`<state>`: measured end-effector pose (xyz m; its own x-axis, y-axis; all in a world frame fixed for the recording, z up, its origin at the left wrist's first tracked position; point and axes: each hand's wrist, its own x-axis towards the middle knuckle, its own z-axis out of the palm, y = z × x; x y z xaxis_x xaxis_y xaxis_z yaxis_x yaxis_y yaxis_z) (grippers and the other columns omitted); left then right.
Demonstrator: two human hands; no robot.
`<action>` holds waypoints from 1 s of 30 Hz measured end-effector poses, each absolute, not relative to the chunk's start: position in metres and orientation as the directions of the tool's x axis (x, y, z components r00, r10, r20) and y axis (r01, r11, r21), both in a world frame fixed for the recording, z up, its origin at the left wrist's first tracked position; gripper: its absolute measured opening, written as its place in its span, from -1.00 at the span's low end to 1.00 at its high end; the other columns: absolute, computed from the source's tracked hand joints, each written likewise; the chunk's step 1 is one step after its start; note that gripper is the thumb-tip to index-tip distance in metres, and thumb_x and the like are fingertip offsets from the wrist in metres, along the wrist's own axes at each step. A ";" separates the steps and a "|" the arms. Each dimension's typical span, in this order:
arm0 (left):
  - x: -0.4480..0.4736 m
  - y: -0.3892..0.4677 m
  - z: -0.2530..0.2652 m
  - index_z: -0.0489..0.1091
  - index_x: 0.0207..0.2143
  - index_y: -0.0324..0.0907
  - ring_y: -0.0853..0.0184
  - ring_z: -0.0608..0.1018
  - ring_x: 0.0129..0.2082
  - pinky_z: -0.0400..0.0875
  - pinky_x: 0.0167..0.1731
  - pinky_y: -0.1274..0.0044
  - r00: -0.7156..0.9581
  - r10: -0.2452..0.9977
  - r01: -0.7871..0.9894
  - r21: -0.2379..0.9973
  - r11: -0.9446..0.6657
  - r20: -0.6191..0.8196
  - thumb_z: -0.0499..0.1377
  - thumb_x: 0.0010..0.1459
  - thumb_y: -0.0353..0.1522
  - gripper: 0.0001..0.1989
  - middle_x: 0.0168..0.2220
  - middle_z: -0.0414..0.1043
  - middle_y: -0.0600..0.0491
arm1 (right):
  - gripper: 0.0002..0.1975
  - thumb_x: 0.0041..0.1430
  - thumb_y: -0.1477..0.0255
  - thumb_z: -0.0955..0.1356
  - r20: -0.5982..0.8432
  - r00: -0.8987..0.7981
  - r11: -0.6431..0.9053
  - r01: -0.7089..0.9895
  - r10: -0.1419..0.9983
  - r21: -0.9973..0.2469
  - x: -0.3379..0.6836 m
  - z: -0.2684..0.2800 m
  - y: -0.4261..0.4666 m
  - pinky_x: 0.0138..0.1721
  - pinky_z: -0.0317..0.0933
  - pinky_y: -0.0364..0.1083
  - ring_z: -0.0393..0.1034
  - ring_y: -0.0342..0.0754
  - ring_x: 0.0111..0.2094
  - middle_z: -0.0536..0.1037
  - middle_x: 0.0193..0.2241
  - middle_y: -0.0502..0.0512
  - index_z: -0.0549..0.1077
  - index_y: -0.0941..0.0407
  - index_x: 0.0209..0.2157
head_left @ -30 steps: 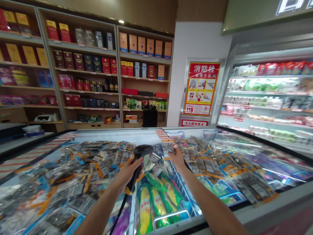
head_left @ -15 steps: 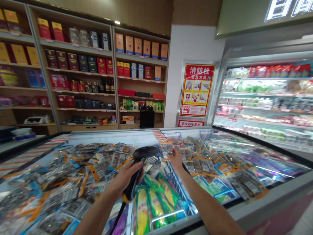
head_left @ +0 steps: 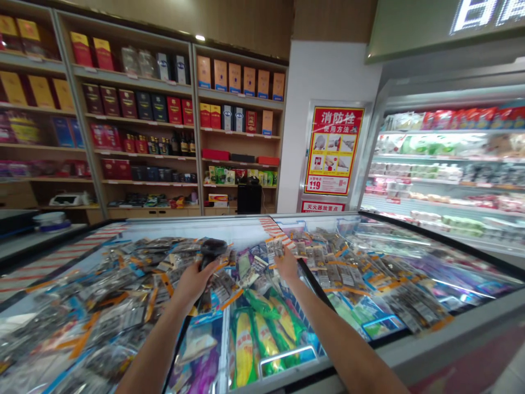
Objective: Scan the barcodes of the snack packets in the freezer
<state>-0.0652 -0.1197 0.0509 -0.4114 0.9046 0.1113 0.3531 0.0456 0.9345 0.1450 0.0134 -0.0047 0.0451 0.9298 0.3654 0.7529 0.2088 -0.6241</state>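
My left hand (head_left: 194,283) is wrapped round the handle of a black barcode scanner (head_left: 213,248) above the left half of a chest freezer. Dark packets with orange edges lie under and beside it. My right hand (head_left: 286,264) grips a small clear packet (head_left: 274,249) with an orange edge, near the freezer's middle divide. Bagged corn cobs (head_left: 245,343) in green and yellow wrapping lie in a wire basket between my forearms. My right fingertips are partly hidden behind the hand.
The freezer's black lid edge (head_left: 318,287) runs close beside my right forearm. More packets (head_left: 338,272) are heaped on the right side. Wooden shelves (head_left: 240,140) with boxes and bottles stand behind, and a lit refrigerated display (head_left: 447,172) is at the right.
The scanner and my left hand have moved left and farther away, uncovering packets beside the corn. My right hand has shifted slightly left, still with the packet.
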 end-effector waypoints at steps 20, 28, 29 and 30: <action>-0.079 -0.121 0.059 0.21 -0.74 -0.16 0.28 0.36 -0.70 0.16 -0.66 0.51 -0.534 0.833 0.521 0.833 0.187 0.146 0.04 -0.16 -0.03 -0.60 -0.78 0.28 0.03 | -0.56 0.07 0.25 0.15 0.401 -0.073 0.287 0.813 0.913 -0.506 0.076 0.014 -0.014 -0.05 -0.08 0.21 0.11 0.12 -0.01 0.31 -0.08 0.30 0.20 0.20 -0.06; -0.045 -0.118 0.051 0.23 -0.66 -0.19 0.44 0.29 -0.75 0.15 -0.71 0.58 -0.364 0.928 0.231 0.973 0.007 0.079 0.14 -0.29 -0.05 -0.62 -0.75 0.22 0.16 | -0.54 0.05 0.20 0.15 0.305 0.258 -0.153 0.932 0.917 -0.327 0.207 0.022 0.022 -0.08 -0.08 0.19 0.10 0.20 -0.03 0.33 -0.11 0.36 0.40 0.24 -0.19; -0.042 -0.119 0.050 0.22 -0.67 -0.19 0.45 0.27 -0.76 0.13 -0.72 0.59 -0.335 0.939 0.245 0.970 0.003 0.081 0.14 -0.29 -0.04 -0.62 -0.77 0.21 0.17 | -0.52 0.06 0.18 0.14 0.299 0.265 -0.173 0.938 0.917 -0.301 0.211 0.019 0.026 -0.08 -0.10 0.21 0.09 0.21 -0.02 0.33 -0.10 0.37 0.41 0.25 -0.21; -0.039 -0.119 0.050 0.20 -0.68 -0.19 0.46 0.26 -0.76 0.12 -0.73 0.60 -0.314 0.946 0.257 0.967 -0.001 0.084 0.13 -0.28 -0.04 -0.61 -0.78 0.20 0.17 | -0.50 0.06 0.17 0.13 0.304 0.263 -0.180 0.944 0.916 -0.276 0.213 0.017 0.030 -0.07 -0.13 0.23 0.06 0.22 -0.01 0.32 -0.09 0.37 0.42 0.25 -0.22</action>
